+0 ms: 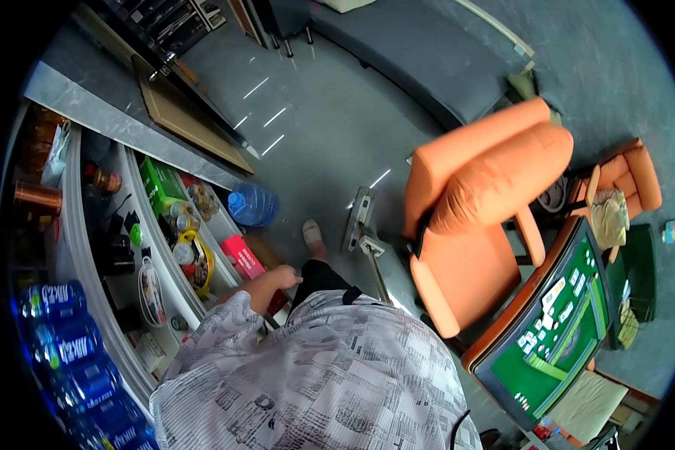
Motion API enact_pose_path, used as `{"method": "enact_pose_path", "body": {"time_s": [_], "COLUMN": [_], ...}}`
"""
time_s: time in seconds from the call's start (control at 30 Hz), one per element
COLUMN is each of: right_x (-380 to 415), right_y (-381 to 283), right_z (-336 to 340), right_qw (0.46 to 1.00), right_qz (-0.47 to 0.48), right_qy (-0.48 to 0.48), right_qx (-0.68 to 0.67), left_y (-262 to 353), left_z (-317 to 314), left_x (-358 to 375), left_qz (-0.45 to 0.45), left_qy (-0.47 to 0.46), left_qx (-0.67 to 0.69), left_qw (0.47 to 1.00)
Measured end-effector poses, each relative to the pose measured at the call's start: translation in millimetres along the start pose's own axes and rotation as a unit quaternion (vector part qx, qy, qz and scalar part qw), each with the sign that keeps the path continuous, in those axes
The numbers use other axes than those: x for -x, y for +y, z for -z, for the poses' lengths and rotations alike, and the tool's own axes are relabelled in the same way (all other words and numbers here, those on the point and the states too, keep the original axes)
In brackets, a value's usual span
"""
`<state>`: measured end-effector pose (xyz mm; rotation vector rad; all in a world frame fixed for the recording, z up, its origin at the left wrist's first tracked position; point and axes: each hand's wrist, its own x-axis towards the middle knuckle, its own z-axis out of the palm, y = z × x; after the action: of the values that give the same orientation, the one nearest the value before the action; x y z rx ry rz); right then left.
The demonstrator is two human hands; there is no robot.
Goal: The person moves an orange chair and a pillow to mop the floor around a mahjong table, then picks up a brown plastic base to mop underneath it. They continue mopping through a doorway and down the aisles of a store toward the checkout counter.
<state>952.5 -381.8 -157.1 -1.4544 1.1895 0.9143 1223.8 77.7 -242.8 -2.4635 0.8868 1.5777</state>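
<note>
My left hand (pixel 281 277) hangs in front of the shelves at my left, its fingers curled in; whatever it may hold is hidden. Close beside it is a red box (pixel 242 256) on the low shelf. A flat mop (pixel 358 219) rests on the floor ahead, its pole (pixel 379 276) running back toward my waist and out of sight behind my patterned shirt (pixel 337 367). No part of my right hand shows.
Shelves (pixel 176 262) at my left carry jars, boxes and a yellow basket (pixel 205 262). A large blue water bottle (pixel 253 205) stands on the floor. At right are an orange armchair (pixel 469 274) and a green-topped game table (pixel 502 371); a grey sofa (pixel 420 52) lies beyond.
</note>
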Motion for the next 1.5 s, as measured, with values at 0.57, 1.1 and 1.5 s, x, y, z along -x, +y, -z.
{"method": "enact_pose_path", "body": {"time_s": [0.57,1.1,1.5], "right_x": [83.3,-140.6,-183.2], "right_y": [-163.0,-571.0,-722.6], "right_z": [-100.6,43.9,192.2], "right_qw": [0.959,0.984,0.982], "right_qz": [-0.098,-0.058,-0.113], "right_qy": [-0.070,-0.059,-0.107], "right_qx": [-0.258,-0.160,-0.110], "left_y": [-165.6,-240.4,-322.9], "left_z": [304.6,415.6,400.0], "left_x": [-103.2,-159.4,-217.1], "left_qz": [0.035,0.020,0.090], "left_qy": [0.141,0.226,0.104], "left_qx": [0.206,0.326,0.221], "left_qw": [0.968,0.918,0.966]}}
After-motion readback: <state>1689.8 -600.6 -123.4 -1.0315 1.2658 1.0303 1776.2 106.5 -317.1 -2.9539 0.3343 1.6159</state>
